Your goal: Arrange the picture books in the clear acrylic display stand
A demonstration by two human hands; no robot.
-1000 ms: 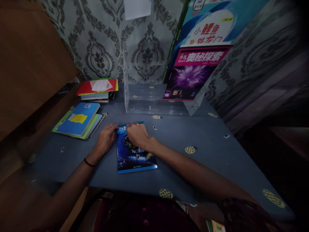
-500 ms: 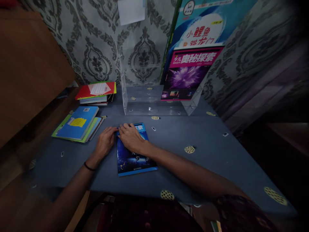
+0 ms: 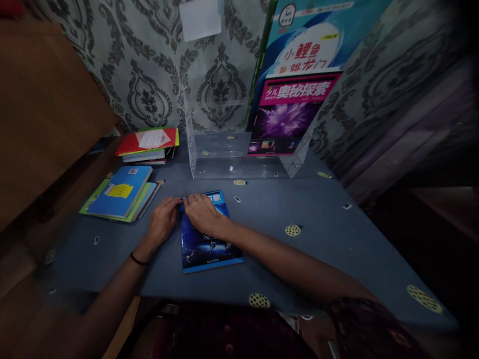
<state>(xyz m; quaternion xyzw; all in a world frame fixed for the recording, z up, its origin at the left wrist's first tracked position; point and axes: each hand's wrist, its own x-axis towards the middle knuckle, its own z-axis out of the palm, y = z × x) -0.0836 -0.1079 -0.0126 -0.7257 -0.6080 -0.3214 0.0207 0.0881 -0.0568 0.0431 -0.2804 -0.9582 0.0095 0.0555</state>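
Observation:
A blue book (image 3: 198, 252) with a dark, space-like cover lies flat on the table before me. My left hand (image 3: 163, 218) is closed at its upper left edge, fingertips pinched against the corner. Across the upper part of the cover rests my right hand (image 3: 202, 213), palm down, its fingers reaching to the same left edge and hiding part of the title. The fingertips of both hands nearly meet there. A dark band circles my left wrist.
Left of the hands lies a stack with a blue book (image 3: 119, 192) on top; behind it is another with a red cover (image 3: 144, 140). A clear acrylic stand (image 3: 239, 168) at the back holds a pink-and-purple book (image 3: 288, 117) and a larger blue book (image 3: 310, 37). Patterned wallpaper stands behind.
The fingers of my right hand have shifted slightly and lowered onto the book's upper left edge. My left hand and the book stay in place. The view has tilted a little.

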